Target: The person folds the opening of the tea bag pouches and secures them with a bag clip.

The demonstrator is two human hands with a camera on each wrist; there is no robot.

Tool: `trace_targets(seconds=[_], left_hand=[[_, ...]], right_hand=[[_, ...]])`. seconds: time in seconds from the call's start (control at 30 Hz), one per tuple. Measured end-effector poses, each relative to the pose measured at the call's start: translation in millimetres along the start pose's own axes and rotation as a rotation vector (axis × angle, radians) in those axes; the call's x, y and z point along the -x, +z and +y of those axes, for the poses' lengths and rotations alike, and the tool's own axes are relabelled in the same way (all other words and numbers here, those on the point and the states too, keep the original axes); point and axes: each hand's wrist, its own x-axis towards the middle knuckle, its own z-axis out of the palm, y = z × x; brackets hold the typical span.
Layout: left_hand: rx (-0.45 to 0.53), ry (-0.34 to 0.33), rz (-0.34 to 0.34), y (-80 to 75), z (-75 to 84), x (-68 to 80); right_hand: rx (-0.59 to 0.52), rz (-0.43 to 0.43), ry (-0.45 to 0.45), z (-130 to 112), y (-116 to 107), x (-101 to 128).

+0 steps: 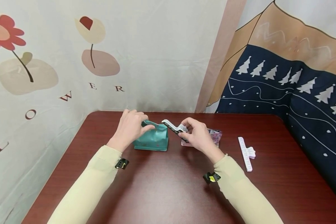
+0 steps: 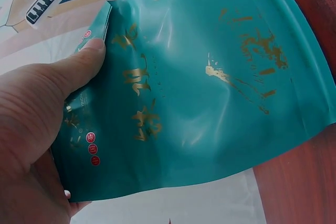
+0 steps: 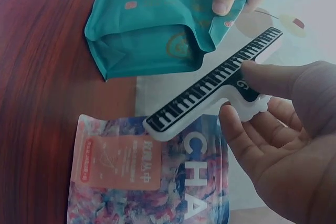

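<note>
Overhead, saw left hand (image 1: pixel 130 126) pinching top edge of teal pouch (image 1: pixel 152 138) standing on dark red counter (image 1: pixel 168 186); right hand (image 1: pixel 197 135) gripping piano-key sealing clip (image 1: pixel 173 127) just beside pouch's mouth. Spotted pink floral packet (image 1: pixel 215 135) lying flat under right hand, white clip (image 1: pixel 245 153) well apart on right.

Left wrist: found thumb (image 2: pixel 79 64) pressed on teal pouch (image 2: pixel 210 77), grip closed on it.

Right wrist: caught fingers (image 3: pixel 273 77) squeezing clip (image 3: pixel 210 85) above packet (image 3: pixel 147 171).

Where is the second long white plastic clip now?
In the head view, the long white plastic clip lies on the dark red table, at the right, beyond the right hand.
</note>
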Motion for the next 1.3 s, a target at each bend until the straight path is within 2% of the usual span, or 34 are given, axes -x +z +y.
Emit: trace_targets(seconds=[0.37,0.5,0.73,1.3], left_hand=[[-0.007,0.015,0.016,-0.3,-0.3,0.8],[-0.008,0.017,0.017,-0.1,-0.3,0.6],[-0.011,0.014,0.015,0.2,-0.5,0.7],[-0.007,0.018,0.012,0.4,-1.3,0.5]], right_hand=[[-0.003,-0.012,0.077,-7.5,8.0,-8.6],[0.026,-0.013,0.079,-8.9,10.3,-11.4],[0.015,-0.031,0.098,-12.4,12.3,-16.1],[0.181,0.024,0.092,-19.4,18.1,-24.6]])
